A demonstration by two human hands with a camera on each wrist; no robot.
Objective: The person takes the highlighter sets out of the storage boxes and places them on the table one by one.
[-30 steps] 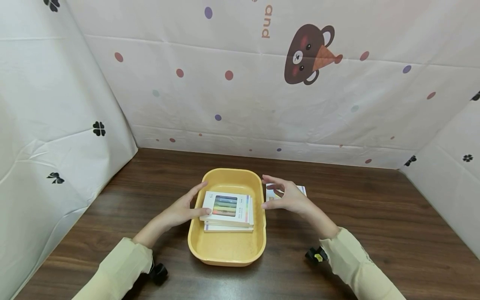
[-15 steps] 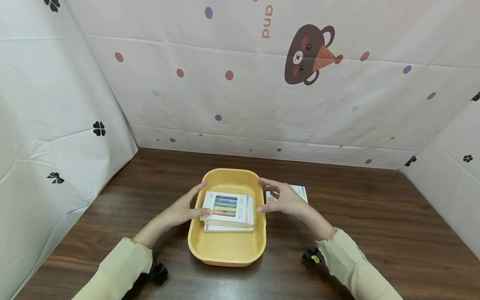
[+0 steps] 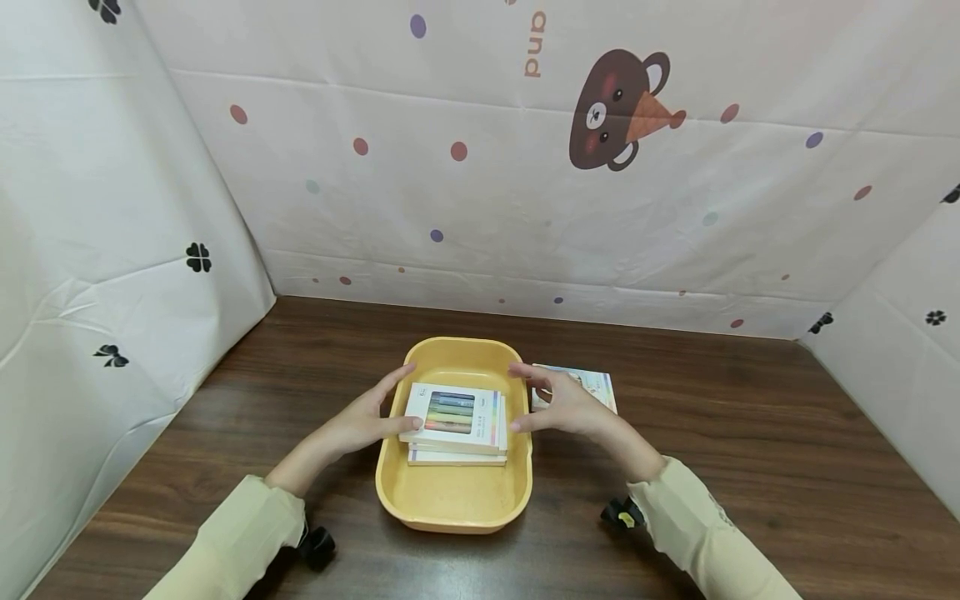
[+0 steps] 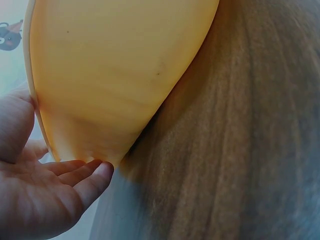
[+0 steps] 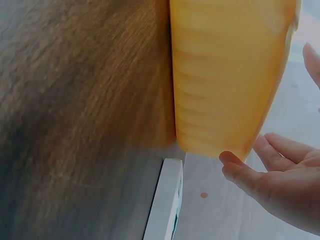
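A yellow plastic bin stands on the table. Inside it lies a stack of white boxes; the top marker box has a window showing coloured pens. My left hand grips the bin's left side, thumb over the rim and several fingers against the outer wall, as the left wrist view shows. At the right side my right hand spreads its thumb and index finger over the rim. In the right wrist view its other fingers are at the outer wall, and its thumb is apart from the rim.
Just right of the bin, partly behind my right hand, a white flat box with coloured print lies on the brown wooden table. White patterned cloth stands at the back and both sides.
My right hand has moved left, bringing its thumb and index finger over the bin's right rim. More of the flat box behind it shows. The left hand and bin stay put.
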